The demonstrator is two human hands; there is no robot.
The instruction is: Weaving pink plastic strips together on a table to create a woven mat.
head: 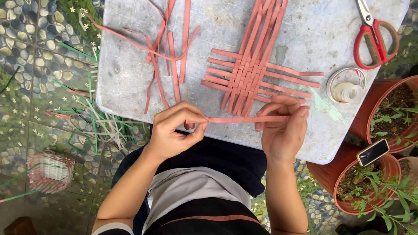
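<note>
Both hands pinch one flat pink plastic strip [248, 119] lying horizontally at lower centre: left hand [172, 130] grips its left end, right hand [285, 128] its right, just below the woven pink strip mat [250, 76].

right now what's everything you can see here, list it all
board: one, grey-white, centre, carries the work
woven mat: one, pink strips interlaced, middle of board
loose strips: several, pink, left part of board
held strip: one, pink, stretched between both hands at the board's near edge
scissors: one, red handles, top right of board
tape roll: one, whitish, right edge of board
pots: at least two, terracotta with green plants, right
dark card: one, black, on the nearer pot's rim
scrap strips: a pile, green, white and pink, on pebble floor at left
small basket: one, pink and white, lower left floor
left hand: pinches strip's left end
right hand: holds strip's right end
</note>
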